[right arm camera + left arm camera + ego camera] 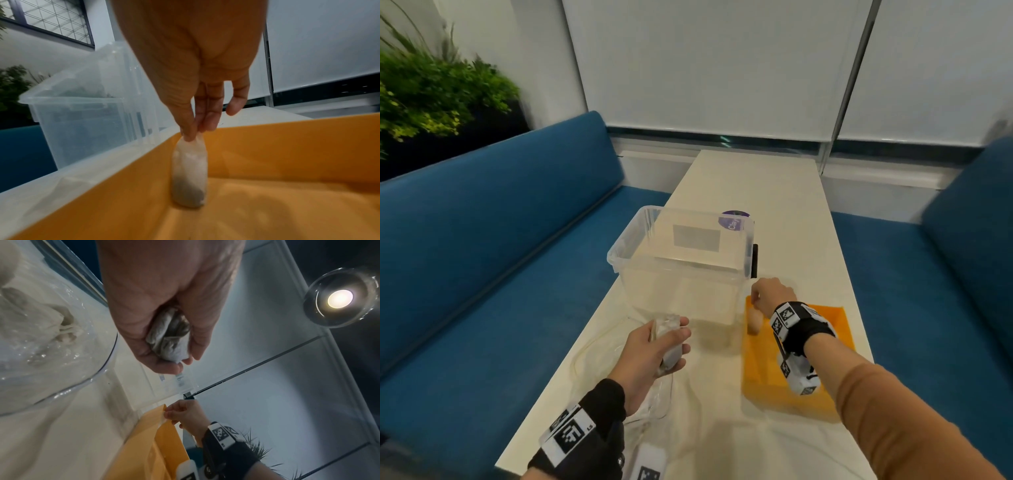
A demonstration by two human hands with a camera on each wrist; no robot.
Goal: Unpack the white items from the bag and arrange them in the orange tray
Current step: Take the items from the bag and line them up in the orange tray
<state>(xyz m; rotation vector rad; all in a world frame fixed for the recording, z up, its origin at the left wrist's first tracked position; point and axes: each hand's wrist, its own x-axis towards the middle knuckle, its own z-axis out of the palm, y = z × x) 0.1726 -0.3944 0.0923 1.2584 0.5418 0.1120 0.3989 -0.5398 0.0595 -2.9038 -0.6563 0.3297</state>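
Observation:
My left hand (674,342) is held above the clear plastic bag (616,373), which lies flat on the white table. It grips a crumpled white item (671,349), seen bunched in the palm in the left wrist view (170,339). My right hand (755,301) is over the far left corner of the orange tray (832,325). Thumb and fingers (193,131) pinch the top of another white item (190,170), which stands upright against the tray's left wall (123,186), its base on the tray floor.
A clear plastic bin (681,267) stands just left of and behind the tray, with a purple clay tub (734,219) behind it. Blue benches (482,257) flank the narrow table. The table's far end (756,178) is bare.

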